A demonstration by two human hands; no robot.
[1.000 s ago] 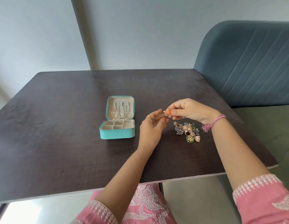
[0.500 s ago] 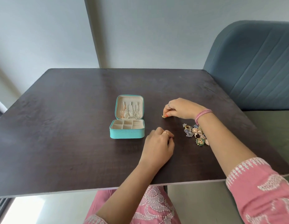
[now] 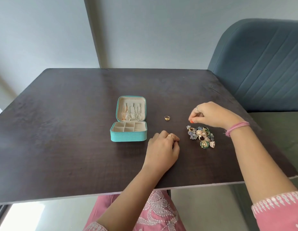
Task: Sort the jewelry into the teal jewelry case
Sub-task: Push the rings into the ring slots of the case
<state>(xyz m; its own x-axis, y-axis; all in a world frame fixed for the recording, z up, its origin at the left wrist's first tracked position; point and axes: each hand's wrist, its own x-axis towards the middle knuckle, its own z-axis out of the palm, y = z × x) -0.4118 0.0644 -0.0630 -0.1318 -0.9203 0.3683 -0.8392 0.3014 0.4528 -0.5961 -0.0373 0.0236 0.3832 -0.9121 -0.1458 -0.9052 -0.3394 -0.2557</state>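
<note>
The teal jewelry case stands open left of centre on the dark table. Chains hang in its raised lid, and its cream compartments look empty. A gold ring lies alone on the table between the case and my right hand. My right hand hovers just above the back edge of a pile of colourful earrings and rings, fingers curled with the thumb tip against them and nothing visible in them. My left hand rests on the table right of the case, fingers loosely curled, holding nothing.
A blue-grey padded chair stands at the table's right side. The table's front edge runs just above my lap. A grey wall rises behind the table.
My right hand set the gold ring down on the table and drew back to the right, towards the pile. My left hand dropped onto the table and stayed there.
</note>
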